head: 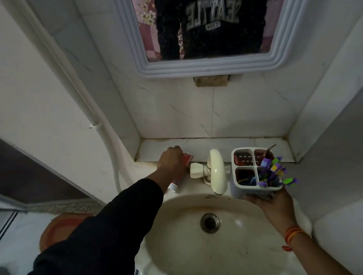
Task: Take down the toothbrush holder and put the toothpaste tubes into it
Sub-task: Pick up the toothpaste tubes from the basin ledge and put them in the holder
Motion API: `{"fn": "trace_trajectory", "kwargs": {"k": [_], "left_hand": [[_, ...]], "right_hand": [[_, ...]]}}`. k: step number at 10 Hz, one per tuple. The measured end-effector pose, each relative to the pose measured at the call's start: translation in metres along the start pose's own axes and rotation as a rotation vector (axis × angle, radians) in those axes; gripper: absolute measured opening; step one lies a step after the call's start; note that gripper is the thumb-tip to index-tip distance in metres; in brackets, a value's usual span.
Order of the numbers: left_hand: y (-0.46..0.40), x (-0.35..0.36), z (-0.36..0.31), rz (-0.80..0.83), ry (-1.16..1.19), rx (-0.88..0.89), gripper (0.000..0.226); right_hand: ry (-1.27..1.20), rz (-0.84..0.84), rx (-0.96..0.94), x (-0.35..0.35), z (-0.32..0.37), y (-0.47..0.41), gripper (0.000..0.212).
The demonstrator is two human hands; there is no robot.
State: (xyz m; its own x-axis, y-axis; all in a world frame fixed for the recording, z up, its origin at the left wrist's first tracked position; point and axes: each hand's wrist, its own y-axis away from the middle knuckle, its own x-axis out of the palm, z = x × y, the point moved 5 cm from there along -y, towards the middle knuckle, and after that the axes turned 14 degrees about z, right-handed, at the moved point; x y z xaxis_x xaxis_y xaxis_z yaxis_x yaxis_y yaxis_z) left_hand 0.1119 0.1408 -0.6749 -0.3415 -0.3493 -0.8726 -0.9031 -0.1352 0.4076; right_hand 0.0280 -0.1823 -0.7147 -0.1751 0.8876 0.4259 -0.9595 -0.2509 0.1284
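My right hand holds a white toothbrush holder from below, above the right rim of the sink. The holder has several compartments, and purple and green toothbrushes stick out of its near right one. My left hand rests on a red and white toothpaste tube that lies on the sink's back left ledge, next to the tap. Fingers curl over the tube's flat red end; its white cap points toward me. Whether a second tube lies under the hand I cannot tell.
A cream tap with a side knob stands between my hands. The cream sink with its drain is below. A tiled ledge runs behind, under a white-framed mirror. A pipe runs down the left wall.
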Motion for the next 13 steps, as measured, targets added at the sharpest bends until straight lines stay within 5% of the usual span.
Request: {"fn": "trace_trajectory", "kwargs": {"k": [1, 3, 4, 5, 6, 7, 8, 9, 10, 13], "left_hand": [[-0.005, -0.001, 0.01, 0.052, 0.124, -0.037, 0.055], [-0.009, -0.008, 0.01, -0.012, 0.438, 0.022, 0.046], [0.0, -0.027, -0.003, -0.104, 0.591, 0.104, 0.049], [0.014, -0.057, -0.023, -0.181, 0.62, 0.234, 0.045], [0.034, -0.09, -0.053, -0.226, 0.585, 0.42, 0.034], [0.064, -0.12, -0.087, -0.245, 0.582, 0.607, 0.036], [0.093, -0.138, -0.121, -0.188, 0.551, 0.732, 0.038], [0.114, -0.144, -0.148, -0.104, 0.501, 0.811, 0.038], [0.125, -0.13, -0.17, -0.027, 0.292, 0.821, 0.033], [0.129, -0.066, -0.19, 0.17, -0.405, 0.779, 0.027]], "right_hand": [[0.299, -0.053, -0.047, 0.004, 0.003, 0.001, 0.068], [0.696, -0.112, 0.035, 0.005, 0.012, 0.01, 0.043], [0.495, -0.117, 0.095, 0.003, 0.013, 0.013, 0.05], [0.095, 0.035, 0.063, 0.001, 0.005, 0.005, 0.089], [0.253, 0.014, -0.061, -0.001, 0.012, 0.007, 0.048], [0.189, -0.122, 0.046, 0.002, 0.005, 0.005, 0.027], [0.196, -0.113, 0.078, 0.011, 0.013, 0.011, 0.045], [0.315, -0.044, 0.083, 0.009, 0.014, 0.015, 0.08], [0.338, -0.126, 0.094, 0.009, 0.014, 0.014, 0.049], [0.467, -0.11, -0.01, -0.02, -0.02, 0.0, 0.083]]}}
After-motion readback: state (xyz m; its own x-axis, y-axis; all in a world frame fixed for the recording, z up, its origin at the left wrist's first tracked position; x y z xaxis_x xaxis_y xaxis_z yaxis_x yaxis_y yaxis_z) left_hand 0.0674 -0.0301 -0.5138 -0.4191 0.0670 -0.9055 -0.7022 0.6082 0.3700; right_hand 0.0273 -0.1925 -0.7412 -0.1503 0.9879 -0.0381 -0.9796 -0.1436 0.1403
